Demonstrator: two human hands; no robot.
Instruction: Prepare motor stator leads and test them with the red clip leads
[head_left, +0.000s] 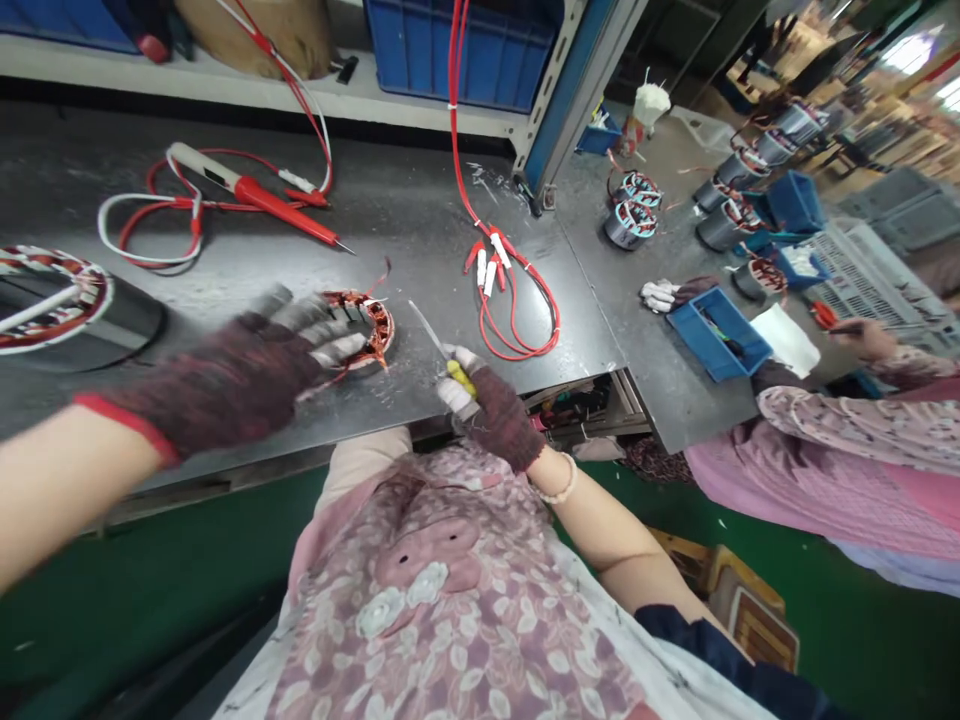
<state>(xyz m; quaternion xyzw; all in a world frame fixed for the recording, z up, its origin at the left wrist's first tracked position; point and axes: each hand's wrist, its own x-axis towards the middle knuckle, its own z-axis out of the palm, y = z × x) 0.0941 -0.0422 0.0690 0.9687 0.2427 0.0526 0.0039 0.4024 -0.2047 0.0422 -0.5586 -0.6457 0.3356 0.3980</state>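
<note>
My left hand [281, 345], in a dark knitted glove with grey fingertips, lies over the left side of a small motor stator [379, 325] with copper windings. Its fingers are stretched out and touch the ring; part of the stator is hidden beneath them. In my gloved right hand [480, 395], the fingers are wrapped round a thin-bladed tool with a yellow handle [460, 378]. The pale blade points up and left, apart from the stator. Whether it is a screwdriver or a knife I cannot tell.
A larger stator [120, 315] stands at the left. Behind lies a red and white test probe [270, 205] with its cable. Red clip leads [517, 300] lie coiled to the right. Further right are several stators [630, 222], a blue bin [718, 335] and a co-worker's hand [870, 340].
</note>
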